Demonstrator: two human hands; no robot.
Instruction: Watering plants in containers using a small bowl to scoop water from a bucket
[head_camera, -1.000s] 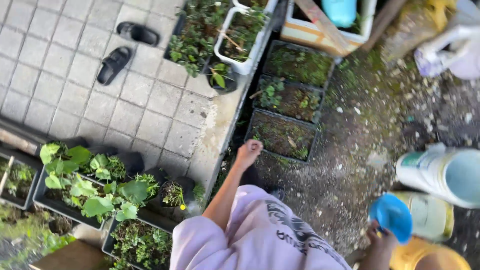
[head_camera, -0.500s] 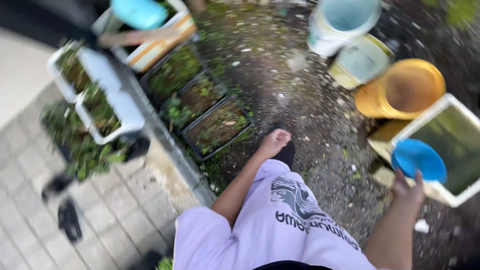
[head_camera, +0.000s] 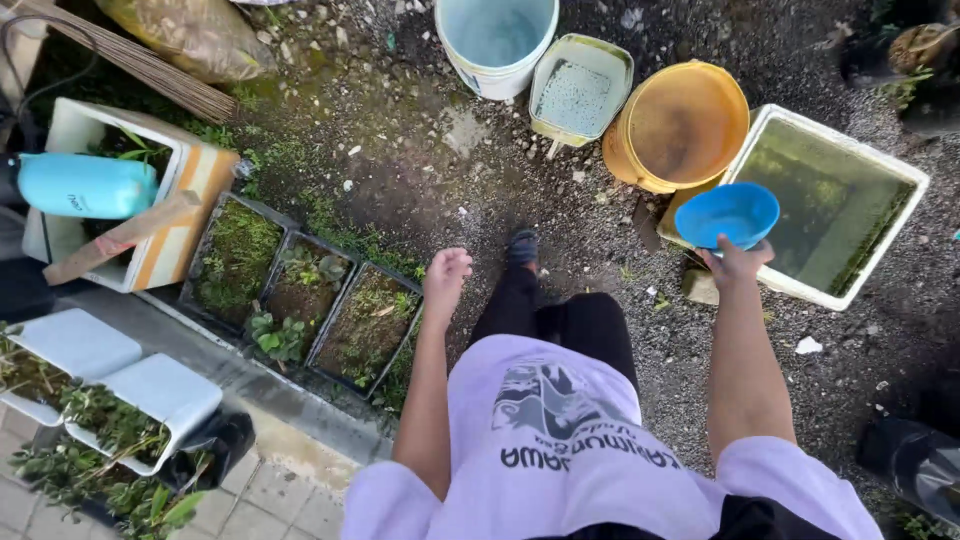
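Swung round since a second ago, the right hand (head_camera: 735, 262) now clamps a blue bowl (head_camera: 727, 214) over the white water tub (head_camera: 900, 225), left hand (head_camera: 446, 275) loosely curled and empty; tilting could spill.

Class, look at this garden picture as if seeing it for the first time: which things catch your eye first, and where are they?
The bright blue bowl, held in the right hand, stands out over the near corner of the white box of greenish water at the right. Behind it the yellow bucket glows beside a pale square tub and a white bucket. The left hand hangs empty near three black seedling trays on the left.
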